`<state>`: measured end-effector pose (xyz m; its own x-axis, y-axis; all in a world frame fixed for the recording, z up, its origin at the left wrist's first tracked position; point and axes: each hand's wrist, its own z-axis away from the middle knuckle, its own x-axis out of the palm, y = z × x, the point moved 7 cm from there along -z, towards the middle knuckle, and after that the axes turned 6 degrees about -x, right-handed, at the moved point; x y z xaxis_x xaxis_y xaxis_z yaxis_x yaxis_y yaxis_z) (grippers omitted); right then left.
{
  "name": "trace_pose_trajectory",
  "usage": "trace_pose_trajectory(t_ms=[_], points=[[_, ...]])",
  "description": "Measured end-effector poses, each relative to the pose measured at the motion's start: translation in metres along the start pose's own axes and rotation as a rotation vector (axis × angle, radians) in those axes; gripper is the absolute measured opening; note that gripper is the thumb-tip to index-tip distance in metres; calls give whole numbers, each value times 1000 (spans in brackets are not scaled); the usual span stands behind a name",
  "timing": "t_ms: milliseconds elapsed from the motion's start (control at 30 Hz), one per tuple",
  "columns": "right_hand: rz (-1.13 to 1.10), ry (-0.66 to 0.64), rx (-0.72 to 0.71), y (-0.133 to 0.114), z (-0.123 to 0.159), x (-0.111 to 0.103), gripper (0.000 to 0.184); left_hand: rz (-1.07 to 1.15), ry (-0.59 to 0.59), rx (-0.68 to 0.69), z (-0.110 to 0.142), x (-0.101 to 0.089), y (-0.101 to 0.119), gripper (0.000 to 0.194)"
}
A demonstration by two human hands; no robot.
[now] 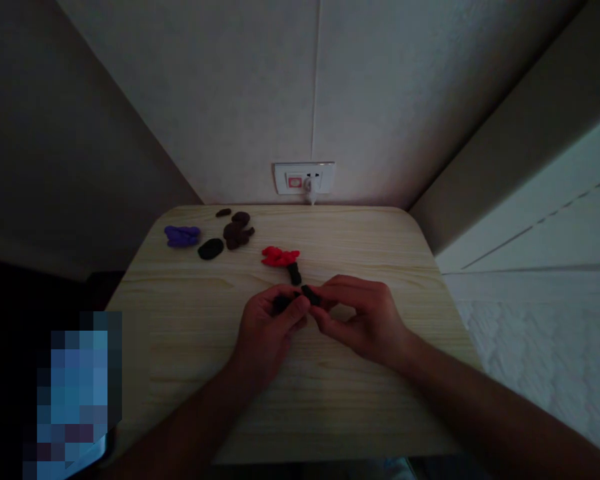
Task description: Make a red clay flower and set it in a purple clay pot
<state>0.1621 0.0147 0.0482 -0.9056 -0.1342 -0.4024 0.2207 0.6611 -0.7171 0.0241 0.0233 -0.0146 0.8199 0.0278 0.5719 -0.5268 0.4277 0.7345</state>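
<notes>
Over the middle of the wooden table [210,360], my two hands meet at a dark, clay-like piece [311,295]. My right hand [363,310] pinches it between thumb and fingers. My left hand [273,327] is curled closed around another dark, clay-like lump [281,304], its thumb near the right-hand piece; whether the two dark parts join is hidden. Just beyond my fingertips lies a lumpy red clay piece [280,257], with a short black clay piece [294,273] touching its right end.
Farther back on the left are a purple clay lump [182,235], a flat black clay disc [211,249] and several brown clay pieces [237,235]. A wall socket [304,179] with a plug sits behind the table. A pixelated bright screen [80,387] is at lower left.
</notes>
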Motion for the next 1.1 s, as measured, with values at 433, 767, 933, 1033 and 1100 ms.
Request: trace_pose_trajectory(t_ms=[433,767,933,1033,1100], points=[[-46,-35,170,2,3,-1,26,-176,10,31,3,-6,-2,27],[-39,-31,193,8,4,3,15,-263,103,112,0,-13,4,20],[-51,51,150,11,6,-3,18,-343,110,144,1,-13,7,15],[-115,71,163,12,6,-4,8,-356,49,137,2,-9,8,12],[-156,99,192,13,5,-5,4,-281,-11,116,2,-4,8,15]])
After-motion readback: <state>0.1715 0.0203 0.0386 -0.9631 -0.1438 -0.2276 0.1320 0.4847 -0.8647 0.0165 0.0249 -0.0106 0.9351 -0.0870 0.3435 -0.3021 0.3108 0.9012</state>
